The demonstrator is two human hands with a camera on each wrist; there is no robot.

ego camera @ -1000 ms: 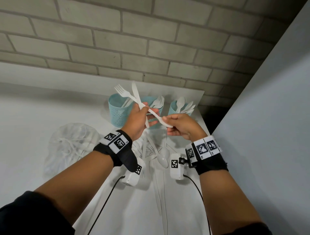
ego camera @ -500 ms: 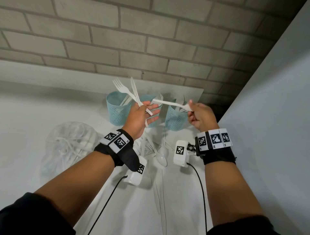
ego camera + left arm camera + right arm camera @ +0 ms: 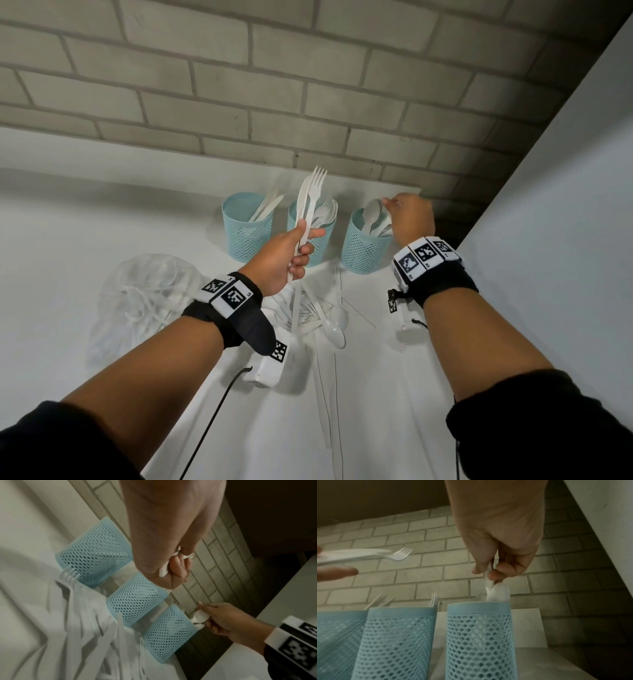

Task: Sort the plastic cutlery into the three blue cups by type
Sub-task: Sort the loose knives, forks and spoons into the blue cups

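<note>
Three blue mesh cups stand in a row by the brick wall: the left cup (image 3: 247,228) holds knives, the middle cup (image 3: 320,245) forks, the right cup (image 3: 364,245) spoons. My left hand (image 3: 306,245) grips a white fork (image 3: 317,181) and a white knife (image 3: 302,202) upright in front of the middle cup. My right hand (image 3: 388,205) is over the right cup and pinches a white spoon (image 3: 498,592) whose bowl shows just above the rim (image 3: 478,605). The spoon's lower part is hidden inside the cup.
Loose white cutlery (image 3: 318,315) lies in a pile on the white table in front of the cups, with a lone fork (image 3: 397,344) to the right. A crumpled clear plastic bag (image 3: 147,294) sits at the left. A grey panel (image 3: 548,240) borders the table's right side.
My right hand drew the spoon out of the left hand's bundle and carried it right, over the right cup. My left hand turned the fork and knife upright.
</note>
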